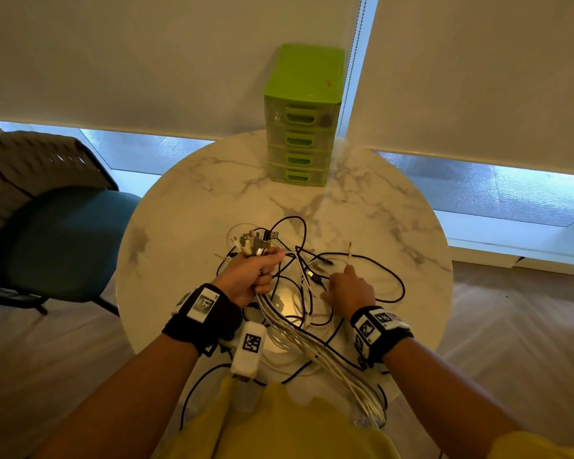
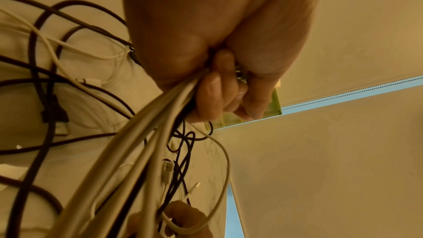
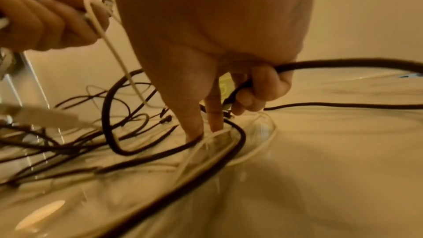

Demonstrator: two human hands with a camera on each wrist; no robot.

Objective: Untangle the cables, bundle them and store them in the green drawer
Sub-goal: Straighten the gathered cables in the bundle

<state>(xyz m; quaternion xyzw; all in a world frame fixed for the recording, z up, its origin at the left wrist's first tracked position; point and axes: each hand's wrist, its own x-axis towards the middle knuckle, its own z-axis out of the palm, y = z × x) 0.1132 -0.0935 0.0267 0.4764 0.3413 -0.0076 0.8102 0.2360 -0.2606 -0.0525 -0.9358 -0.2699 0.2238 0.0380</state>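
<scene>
A tangle of black and white cables [image 1: 307, 260] lies on the round marble table [image 1: 179, 207]. My left hand [image 1: 249, 276] is raised above it and grips a bundle of cable ends, with the connectors [image 1: 256, 241] sticking out above the fist. White cables [image 1: 312, 346] trail from that fist toward me; the left wrist view shows the fingers [image 2: 217, 88] curled round them. My right hand [image 1: 348, 288] is down on the table. Its thumb and index finger [image 3: 215, 115] pinch a white cable [image 3: 206, 144], and a black cable [image 3: 343, 62] runs under its curled fingers. The green drawer unit [image 1: 302, 117] stands at the table's far edge, all drawers closed.
A chair with a teal seat [image 1: 57, 240] stands left of the table. Roller blinds hang behind, with a bead chain [image 1: 355, 44] just right of the drawer unit. Some cables hang over the table's near edge [image 1: 371, 409].
</scene>
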